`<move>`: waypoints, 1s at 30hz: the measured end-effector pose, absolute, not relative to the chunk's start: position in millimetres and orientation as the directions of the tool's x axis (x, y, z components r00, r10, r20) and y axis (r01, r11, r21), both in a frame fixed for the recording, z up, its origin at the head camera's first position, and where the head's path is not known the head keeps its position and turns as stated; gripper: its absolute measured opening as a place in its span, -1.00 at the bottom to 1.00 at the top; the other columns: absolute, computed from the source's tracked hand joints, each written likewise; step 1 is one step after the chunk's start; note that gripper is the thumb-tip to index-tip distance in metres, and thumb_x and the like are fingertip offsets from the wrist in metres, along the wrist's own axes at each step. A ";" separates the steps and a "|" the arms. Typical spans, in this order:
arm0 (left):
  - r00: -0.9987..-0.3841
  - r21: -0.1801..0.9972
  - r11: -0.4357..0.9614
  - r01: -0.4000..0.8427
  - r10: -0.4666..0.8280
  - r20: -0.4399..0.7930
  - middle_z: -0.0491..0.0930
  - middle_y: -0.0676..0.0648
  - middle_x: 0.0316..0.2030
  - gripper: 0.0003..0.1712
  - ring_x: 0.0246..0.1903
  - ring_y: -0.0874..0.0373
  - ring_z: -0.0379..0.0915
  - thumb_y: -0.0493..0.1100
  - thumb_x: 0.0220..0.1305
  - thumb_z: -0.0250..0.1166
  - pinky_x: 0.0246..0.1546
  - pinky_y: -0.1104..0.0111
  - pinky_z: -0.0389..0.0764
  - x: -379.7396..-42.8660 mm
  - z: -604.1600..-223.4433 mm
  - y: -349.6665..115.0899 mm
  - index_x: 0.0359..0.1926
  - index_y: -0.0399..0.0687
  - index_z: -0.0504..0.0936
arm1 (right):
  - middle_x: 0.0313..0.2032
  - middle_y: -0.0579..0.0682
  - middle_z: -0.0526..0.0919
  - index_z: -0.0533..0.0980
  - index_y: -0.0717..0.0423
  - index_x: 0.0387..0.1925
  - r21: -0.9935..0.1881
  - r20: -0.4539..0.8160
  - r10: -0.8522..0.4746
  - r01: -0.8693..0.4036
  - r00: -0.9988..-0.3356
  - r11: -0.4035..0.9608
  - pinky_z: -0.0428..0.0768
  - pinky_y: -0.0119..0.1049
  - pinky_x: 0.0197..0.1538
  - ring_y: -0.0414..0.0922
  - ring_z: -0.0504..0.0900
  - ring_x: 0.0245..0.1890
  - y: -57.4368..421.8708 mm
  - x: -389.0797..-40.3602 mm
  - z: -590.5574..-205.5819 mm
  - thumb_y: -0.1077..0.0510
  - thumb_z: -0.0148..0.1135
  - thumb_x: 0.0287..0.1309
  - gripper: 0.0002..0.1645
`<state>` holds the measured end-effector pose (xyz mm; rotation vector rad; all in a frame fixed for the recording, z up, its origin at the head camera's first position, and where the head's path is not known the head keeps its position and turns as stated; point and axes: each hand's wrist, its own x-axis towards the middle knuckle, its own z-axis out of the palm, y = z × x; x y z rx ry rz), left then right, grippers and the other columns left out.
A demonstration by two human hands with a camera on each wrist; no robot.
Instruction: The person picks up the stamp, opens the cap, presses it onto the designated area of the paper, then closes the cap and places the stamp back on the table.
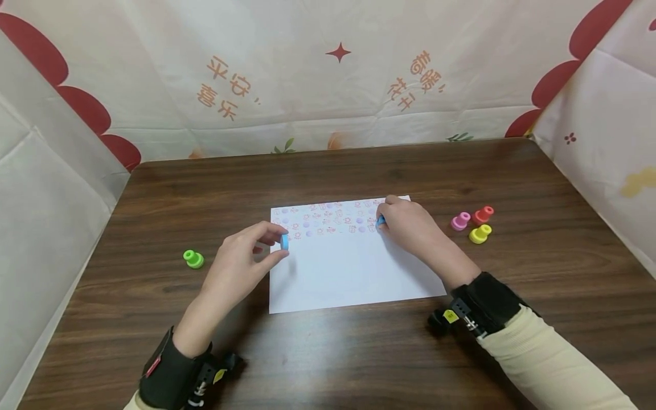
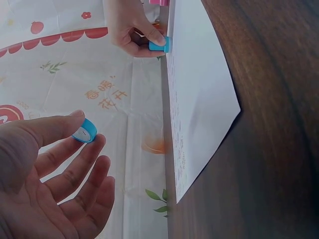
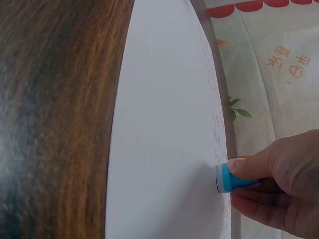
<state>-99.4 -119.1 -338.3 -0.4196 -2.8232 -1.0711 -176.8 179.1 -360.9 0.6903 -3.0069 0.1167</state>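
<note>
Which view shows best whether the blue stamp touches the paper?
The right wrist view: the blue stamp presses flat against the paper. The head view hides most of it behind the right hand; the left wrist view shows it small.

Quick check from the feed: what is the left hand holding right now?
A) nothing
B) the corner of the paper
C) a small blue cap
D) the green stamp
C: the left hand pinches a small blue cap between thumb and fingers beside the paper, while the green stamp stands apart on the table to its left.
</note>
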 end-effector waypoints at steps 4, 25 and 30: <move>-0.959 0.639 0.715 0.285 0.220 0.181 0.69 -0.14 -0.21 -0.62 -0.20 0.01 0.57 -0.16 0.06 0.45 -0.11 0.04 0.69 -99.1 -338.2 -119.3 -0.07 -0.08 0.60 | -0.28 0.20 0.62 0.61 0.32 -0.20 -0.058 0.056 -0.428 -0.431 -0.902 0.901 0.71 0.00 -0.13 0.04 0.60 -0.36 178.4 -176.7 -360.3 0.24 0.38 0.05 -0.73; -0.959 0.641 0.714 0.282 0.207 0.191 0.70 -0.15 -0.21 -0.60 -0.20 0.00 0.57 -0.19 0.03 0.47 -0.11 0.03 0.70 -95.2 -342.0 -121.7 -0.07 -0.09 0.60 | -0.27 0.20 0.62 0.62 0.30 -0.20 -0.079 0.066 -0.419 -0.423 -0.906 0.903 0.71 -0.01 -0.14 0.03 0.59 -0.35 178.2 -172.5 -360.8 0.21 0.38 0.06 -0.73; -0.952 0.642 0.704 0.305 0.223 0.208 0.70 -0.14 -0.22 -0.59 -0.20 0.01 0.57 -0.18 0.03 0.47 -0.12 0.05 0.70 -96.5 -342.7 -119.3 -0.06 -0.09 0.60 | -0.28 0.14 0.61 0.62 0.24 -0.20 -0.270 0.162 -0.327 -0.360 -0.931 0.893 0.70 -0.02 -0.18 0.02 0.55 -0.34 188.3 -168.3 -346.3 0.17 0.40 0.04 -0.71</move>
